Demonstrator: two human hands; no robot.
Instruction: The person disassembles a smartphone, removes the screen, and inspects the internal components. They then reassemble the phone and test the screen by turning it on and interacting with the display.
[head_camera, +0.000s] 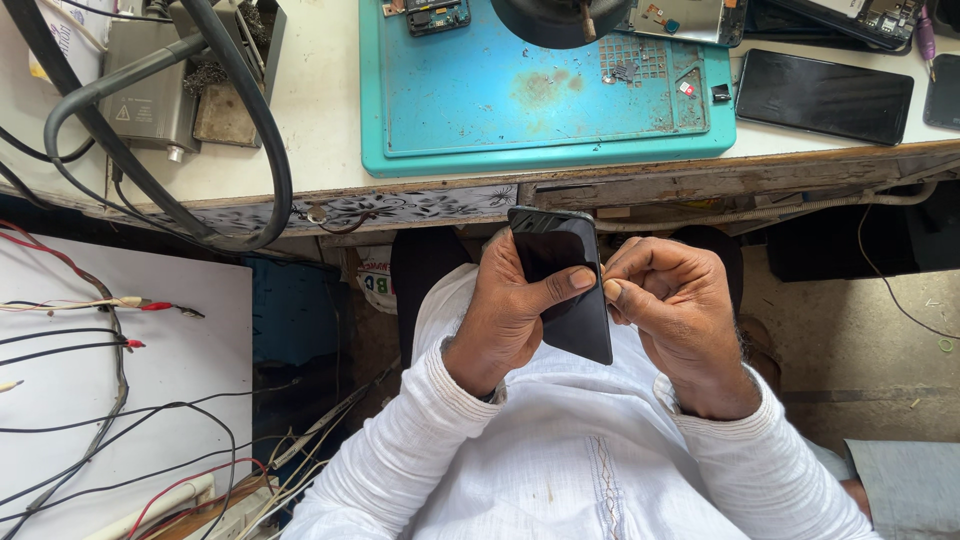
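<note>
Left hand (505, 315) is gripping the black phone (562, 283); right hand (672, 305) is pinching narrowly at its right edge, probably needing a steady grip.

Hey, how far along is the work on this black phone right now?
Done: nothing shows as finished; the black phone looks whole, its dark face unlit. In hand: the left hand grips it over the lap while the right hand pinches at its right edge. Left: the teal mat holds no part that clearly came from it.
</note>
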